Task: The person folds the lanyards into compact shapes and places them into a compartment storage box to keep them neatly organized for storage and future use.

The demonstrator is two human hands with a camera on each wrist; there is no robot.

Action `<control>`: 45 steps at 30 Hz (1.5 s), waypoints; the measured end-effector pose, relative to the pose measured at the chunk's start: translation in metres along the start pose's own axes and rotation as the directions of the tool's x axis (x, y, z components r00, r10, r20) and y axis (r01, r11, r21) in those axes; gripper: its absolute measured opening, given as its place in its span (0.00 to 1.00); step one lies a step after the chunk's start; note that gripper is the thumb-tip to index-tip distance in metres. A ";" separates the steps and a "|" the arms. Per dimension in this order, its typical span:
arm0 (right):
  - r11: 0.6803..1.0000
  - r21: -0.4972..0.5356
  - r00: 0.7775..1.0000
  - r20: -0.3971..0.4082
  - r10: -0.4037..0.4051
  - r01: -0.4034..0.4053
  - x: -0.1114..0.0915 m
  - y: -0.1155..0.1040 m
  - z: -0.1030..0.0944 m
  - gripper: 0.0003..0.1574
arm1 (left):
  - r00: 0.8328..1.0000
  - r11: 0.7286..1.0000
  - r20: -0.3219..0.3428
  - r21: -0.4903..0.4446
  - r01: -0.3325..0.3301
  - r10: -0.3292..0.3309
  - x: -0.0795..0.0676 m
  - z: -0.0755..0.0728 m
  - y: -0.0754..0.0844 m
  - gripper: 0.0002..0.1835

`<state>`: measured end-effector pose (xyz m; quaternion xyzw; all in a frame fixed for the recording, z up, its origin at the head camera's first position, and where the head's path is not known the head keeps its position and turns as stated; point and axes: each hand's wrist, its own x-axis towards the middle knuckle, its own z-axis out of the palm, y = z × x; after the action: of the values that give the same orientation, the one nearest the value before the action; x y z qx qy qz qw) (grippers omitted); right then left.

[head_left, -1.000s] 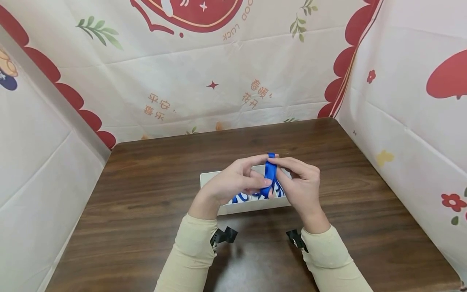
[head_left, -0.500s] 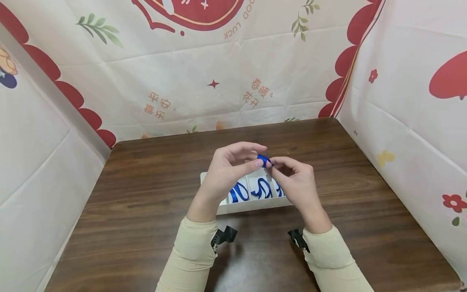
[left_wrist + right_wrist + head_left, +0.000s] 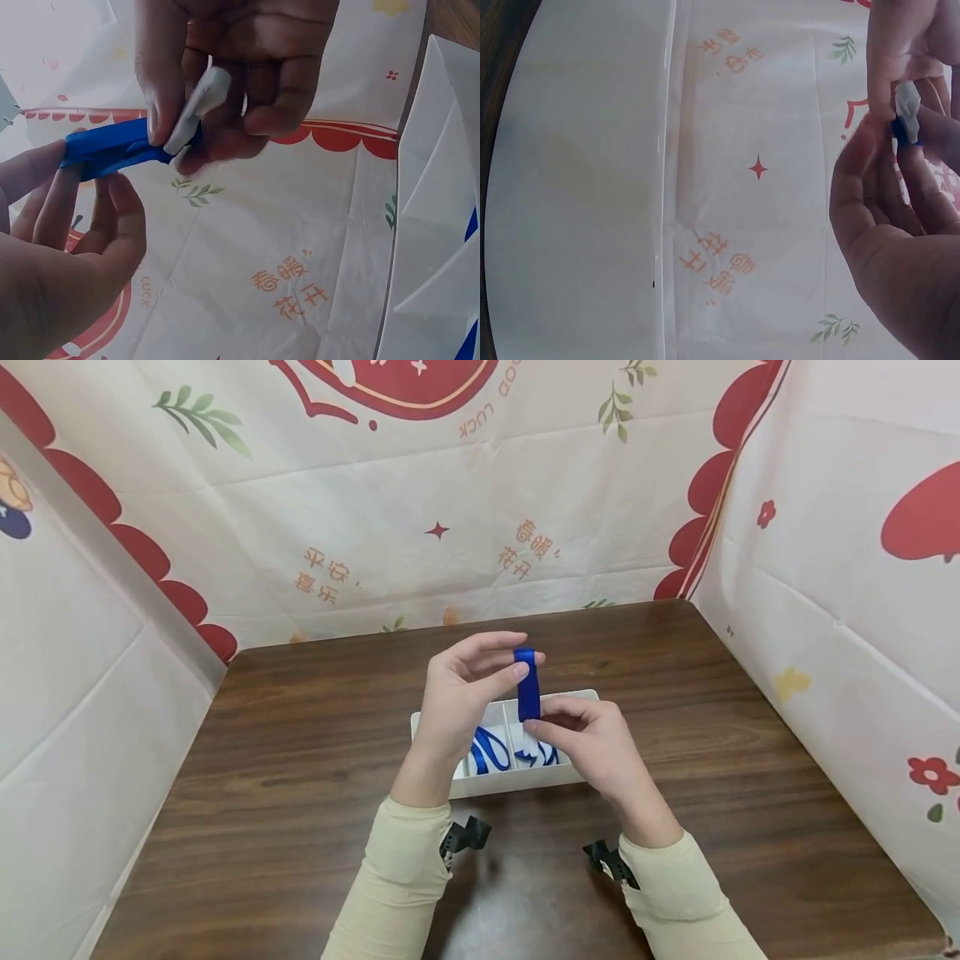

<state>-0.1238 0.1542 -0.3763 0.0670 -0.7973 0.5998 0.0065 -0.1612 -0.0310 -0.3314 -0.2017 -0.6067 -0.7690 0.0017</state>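
Note:
A flat strip of blue ribbon point(image 3: 528, 693) stretches upright between the two hands, above a white compartment box point(image 3: 495, 787). The left hand point(image 3: 461, 702) pinches the ribbon's upper end between thumb and fingers. At its lower end, the right hand point(image 3: 588, 735) pinches it with thumb and bent fingers. In the left wrist view, a small crumpled-looking white piece point(image 3: 199, 105) sits at the right hand's end of the ribbon, beside the thumb. The same white piece point(image 3: 907, 105) shows between the fingers in the right wrist view.
Inside the box lie looped blue ribbons point(image 3: 491, 752), split by thin white dividers; its right part is partly behind the right hand. The brown wooden table point(image 3: 300, 760) is enclosed at the back and sides by printed white cloth point(image 3: 390, 510).
The bunched ribbon loop is now drawn out straight between the hands. The left hand has risen and moved slightly left; the right hand has shifted left and a little lower.

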 end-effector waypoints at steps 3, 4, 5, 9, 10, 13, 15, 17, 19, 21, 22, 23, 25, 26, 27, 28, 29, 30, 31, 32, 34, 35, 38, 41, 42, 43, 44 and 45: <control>1.000 -0.007 0.999 -0.034 -0.026 0.025 -0.001 0.001 0.002 0.14 | 1.000 1.000 -0.017 0.031 -0.005 0.006 0.000 0.004 -0.001 0.14; 0.999 -0.009 0.998 -0.040 -0.039 0.039 -0.002 0.001 0.003 0.14 | 1.000 0.999 -0.020 0.045 -0.006 0.007 0.000 0.005 -0.001 0.14; 0.998 -0.010 0.997 -0.047 -0.058 0.058 -0.002 0.001 0.004 0.14 | 1.000 0.998 -0.024 0.060 -0.008 0.009 0.000 0.006 -0.002 0.14; 0.988 -0.006 0.986 -0.062 -0.156 0.156 -0.003 0.002 0.007 0.12 | 0.998 0.995 -0.053 0.097 -0.030 0.035 0.001 0.009 -0.003 0.14; 0.985 -0.002 0.983 -0.064 -0.170 0.171 -0.003 0.002 0.007 0.11 | 0.997 0.994 -0.060 0.100 -0.039 0.045 0.002 0.010 -0.003 0.14; 0.984 0.012 0.982 -0.067 -0.176 0.177 -0.002 0.001 0.008 0.13 | 0.995 0.994 -0.072 0.097 -0.056 0.063 0.003 0.010 -0.003 0.15; 0.988 0.032 0.987 -0.069 -0.147 0.150 -0.002 0.000 0.008 0.18 | 0.995 0.993 -0.070 0.102 -0.059 0.066 0.002 0.011 -0.004 0.15; 0.992 0.056 0.991 -0.069 -0.112 0.116 -0.003 -0.002 0.008 0.24 | 0.995 0.991 -0.073 0.117 -0.058 0.067 0.001 0.012 -0.004 0.15; 0.994 0.063 0.995 -0.067 -0.080 0.084 -0.003 -0.003 0.007 0.29 | 0.994 0.989 -0.074 0.136 -0.064 0.075 -0.001 0.013 -0.005 0.15; 0.997 0.060 0.997 -0.061 -0.054 0.057 -0.002 -0.004 0.007 0.31 | 0.993 0.985 -0.072 0.153 -0.078 0.090 -0.002 0.015 -0.006 0.15; 0.997 0.056 0.997 -0.055 -0.045 0.048 -0.002 -0.005 0.007 0.31 | 0.993 0.984 -0.070 0.158 -0.084 0.096 -0.002 0.015 -0.006 0.15; 0.998 0.049 0.998 -0.048 -0.038 0.040 -0.001 -0.005 0.007 0.32 | 0.993 0.983 -0.067 0.160 -0.090 0.102 -0.002 0.016 -0.006 0.15; 0.999 0.038 0.999 -0.028 -0.028 0.029 0.000 -0.004 0.007 0.33 | 0.992 0.981 -0.064 0.167 -0.097 0.109 -0.002 0.017 -0.006 0.15; 0.999 0.038 0.999 -0.019 -0.026 0.027 0.001 -0.004 0.007 0.34 | 0.992 0.980 -0.067 0.172 -0.099 0.111 -0.002 0.018 -0.007 0.15; 0.999 0.037 1.000 -0.013 -0.023 0.024 0.001 -0.004 0.007 0.35 | 0.991 0.979 -0.074 0.177 -0.098 0.113 -0.002 0.018 -0.006 0.15; 0.999 0.043 1.000 -0.011 -0.020 0.021 0.001 -0.004 0.007 0.37 | 0.990 0.978 -0.085 0.184 -0.097 0.115 -0.002 0.018 -0.006 0.15; 0.999 0.049 1.000 -0.013 -0.020 0.020 0.001 -0.004 0.007 0.38 | 0.988 0.977 -0.097 0.192 -0.097 0.118 -0.002 0.018 -0.006 0.15; 0.998 0.060 1.000 -0.015 -0.021 0.021 0.000 -0.005 0.007 0.39 | 0.987 0.975 -0.109 0.198 -0.099 0.123 -0.002 0.018 -0.006 0.16; 0.997 0.073 1.000 -0.021 -0.024 0.025 0.000 -0.005 0.008 0.40 | 0.985 0.974 -0.120 0.203 -0.101 0.127 -0.002 0.018 -0.006 0.16; 0.996 0.084 0.999 -0.028 -0.027 0.030 0.000 -0.005 0.008 0.40 | 0.983 0.973 -0.128 0.203 -0.105 0.133 -0.002 0.018 -0.006 0.16; 0.993 0.107 0.998 -0.043 -0.038 0.043 0.001 -0.006 0.010 0.38 | 0.981 0.975 -0.136 0.191 -0.114 0.141 -0.002 0.019 -0.007 0.16; 0.993 0.111 0.998 -0.048 -0.043 0.048 0.002 -0.006 0.011 0.36 | 0.980 0.976 -0.136 0.185 -0.117 0.143 -0.002 0.020 -0.007 0.16; 0.993 0.105 0.997 -0.072 -0.040 0.048 0.003 -0.006 0.015 0.30 | 0.980 0.980 -0.140 0.161 -0.116 0.139 -0.001 0.022 -0.008 0.17; 0.996 0.075 0.993 -0.114 -0.034 0.042 0.003 -0.005 0.018 0.26 | 0.980 0.981 -0.151 0.162 -0.104 0.129 -0.002 0.023 -0.009 0.18; 0.997 0.069 0.991 -0.131 -0.036 0.046 0.003 -0.004 0.019 0.25 | 0.980 0.982 -0.154 0.158 -0.103 0.127 -0.003 0.024 -0.009 0.18; 0.996 0.067 0.988 -0.146 -0.043 0.054 0.003 -0.004 0.020 0.25 | 0.979 0.982 -0.157 0.158 -0.102 0.127 -0.003 0.024 -0.009 0.18; 0.996 0.063 0.986 -0.159 -0.052 0.063 0.003 -0.004 0.020 0.25 | 0.978 0.982 -0.162 0.156 -0.103 0.129 -0.003 0.024 -0.009 0.18; 0.996 0.056 0.983 -0.169 -0.065 0.076 0.003 -0.004 0.020 0.26 | 0.977 0.983 -0.168 0.152 -0.105 0.130 -0.002 0.024 -0.009 0.17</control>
<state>-0.1249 0.1333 -0.3783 0.0449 -0.7721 0.6272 0.0926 -0.1540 -0.0070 -0.3357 -0.1673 -0.6442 -0.7373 0.1156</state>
